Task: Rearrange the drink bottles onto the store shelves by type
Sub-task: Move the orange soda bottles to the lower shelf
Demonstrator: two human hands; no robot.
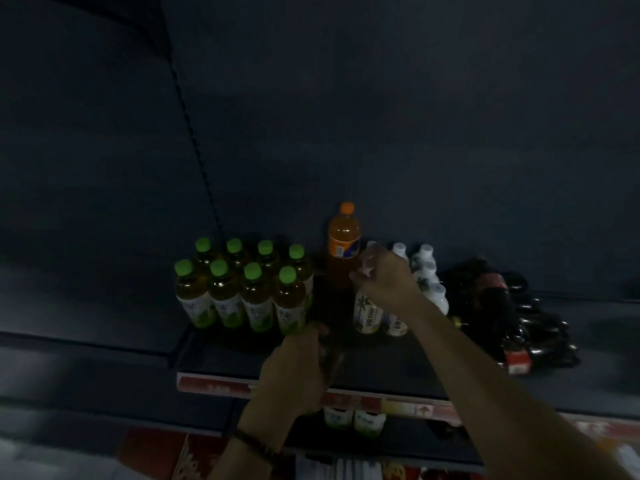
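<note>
Above the shelf the right hand, arm stretched far, grips the top of a white bottle beside the orange bottle; the nearer left hand curls round a dark bottle right of the green-capped bottles.

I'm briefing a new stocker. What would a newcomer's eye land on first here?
The block of green-capped tea bottles stands out brightest, left of centre on the dark shelf. Just right of it a lone orange soda bottle rises at the back, and the right hand grips the top of a white bottle beside it. Dark bottles lie heaped at the far right.
</note>
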